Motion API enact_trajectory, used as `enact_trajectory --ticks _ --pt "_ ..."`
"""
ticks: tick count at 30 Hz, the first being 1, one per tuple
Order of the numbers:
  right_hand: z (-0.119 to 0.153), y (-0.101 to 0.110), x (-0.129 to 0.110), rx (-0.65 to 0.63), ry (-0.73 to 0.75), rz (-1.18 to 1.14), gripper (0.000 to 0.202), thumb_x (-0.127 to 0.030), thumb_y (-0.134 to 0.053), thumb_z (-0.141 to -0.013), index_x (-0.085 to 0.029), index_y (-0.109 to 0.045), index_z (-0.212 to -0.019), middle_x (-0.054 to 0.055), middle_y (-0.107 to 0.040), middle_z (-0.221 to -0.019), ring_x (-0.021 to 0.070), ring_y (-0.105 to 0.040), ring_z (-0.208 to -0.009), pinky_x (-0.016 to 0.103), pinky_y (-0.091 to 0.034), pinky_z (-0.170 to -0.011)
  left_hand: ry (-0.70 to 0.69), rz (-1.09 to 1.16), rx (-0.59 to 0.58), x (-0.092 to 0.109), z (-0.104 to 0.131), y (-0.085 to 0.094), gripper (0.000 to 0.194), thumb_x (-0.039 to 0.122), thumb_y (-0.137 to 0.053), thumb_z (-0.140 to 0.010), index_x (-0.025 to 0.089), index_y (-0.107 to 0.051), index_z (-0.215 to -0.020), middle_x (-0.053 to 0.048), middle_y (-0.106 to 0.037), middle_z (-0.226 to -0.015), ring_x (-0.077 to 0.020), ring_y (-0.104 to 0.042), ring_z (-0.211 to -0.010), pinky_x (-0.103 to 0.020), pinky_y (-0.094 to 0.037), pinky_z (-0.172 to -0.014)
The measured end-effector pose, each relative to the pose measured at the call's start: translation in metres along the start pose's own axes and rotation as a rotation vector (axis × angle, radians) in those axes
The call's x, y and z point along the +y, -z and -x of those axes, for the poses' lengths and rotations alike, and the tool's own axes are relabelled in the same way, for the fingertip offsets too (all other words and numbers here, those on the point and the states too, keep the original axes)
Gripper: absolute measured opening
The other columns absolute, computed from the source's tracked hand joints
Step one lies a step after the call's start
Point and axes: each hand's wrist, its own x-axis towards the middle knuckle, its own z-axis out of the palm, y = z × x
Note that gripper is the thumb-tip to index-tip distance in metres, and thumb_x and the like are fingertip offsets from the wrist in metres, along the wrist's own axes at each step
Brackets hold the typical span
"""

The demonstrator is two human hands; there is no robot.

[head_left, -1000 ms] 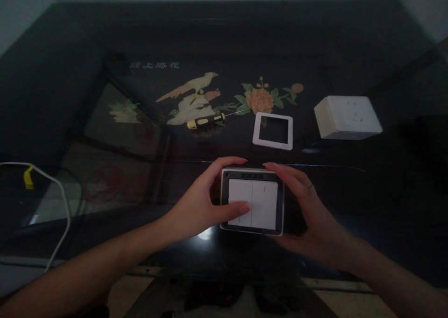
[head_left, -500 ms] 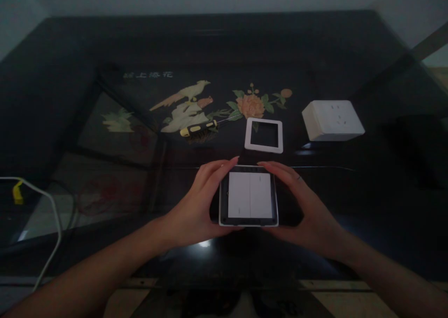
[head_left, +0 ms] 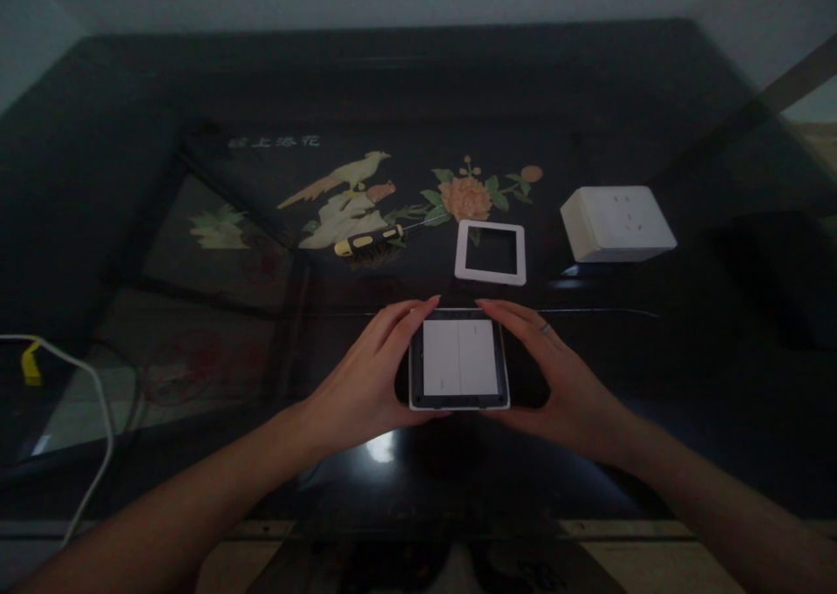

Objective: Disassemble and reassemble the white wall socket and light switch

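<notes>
A square wall switch [head_left: 459, 358] with two white rocker panels and a dark border is held between both hands over the dark table. My left hand [head_left: 370, 380] grips its left side, fingertips at the top edge and thumb at the bottom. On the right side my right hand [head_left: 555, 372], with a ring on one finger, grips it the same way. Just beyond the switch lies a white square frame [head_left: 458, 258]. A screwdriver [head_left: 370, 241] with a black and yellow handle rests to the left of that frame.
A white box-shaped socket [head_left: 618, 221] sits on the table [head_left: 418, 79] at the right. Bird and flower pictures with lettering decorate the glossy top. At the far left runs a white cable [head_left: 103, 402] with a yellow tag [head_left: 30, 364].
Both hands have shifted slightly with the switch, which now looks a little smaller and sits a little higher and further left. The frame, screwdriver and socket have stayed in place on the table.
</notes>
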Motion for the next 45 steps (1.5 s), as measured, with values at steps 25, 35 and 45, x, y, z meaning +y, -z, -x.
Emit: enact_trajectory --ticks 25,35,45 --pt "0.0 0.017 0.007 -0.104 -0.055 -0.049 0.107 -0.056 -0.082 -0.065 -0.033 -0.026 -0.153 0.012 -0.03 -0.159 0.0307 -0.031 -0.148 0.053 -0.035 -0.117 -0.012 0.233 0.101 -0.004 0.002 0.006 0.087 0.06 -0.066 -0.084 0.036 -0.018 -0.153 -0.012 -0.033 -0.153 -0.0336 -0.036 -0.141 -0.059 -0.036 -0.115" --pt "-0.024 0.047 0.019 0.109 -0.125 0.303 0.057 -0.031 -0.062 -0.088 -0.023 -0.048 -0.143 0.013 -0.05 -0.146 0.0314 -0.05 -0.134 0.057 -0.04 -0.114 -0.09 -0.051 0.095 -0.013 -0.058 0.041 0.035 0.021 -0.055 -0.094 0.02 -0.052 -0.129 -0.01 -0.061 -0.13 -0.0242 -0.057 -0.124 -0.048 -0.044 -0.108" --pt "-0.057 0.04 0.074 0.082 -0.126 0.378 0.074 -0.035 -0.069 -0.082 -0.018 -0.041 -0.148 0.02 -0.036 -0.158 0.0345 -0.031 -0.148 0.057 -0.029 -0.119 -0.156 -0.133 -0.084 -0.033 -0.117 0.016 0.089 0.031 -0.076 -0.079 0.012 -0.027 -0.151 -0.023 -0.037 -0.155 -0.0329 -0.035 -0.145 -0.051 -0.032 -0.118"
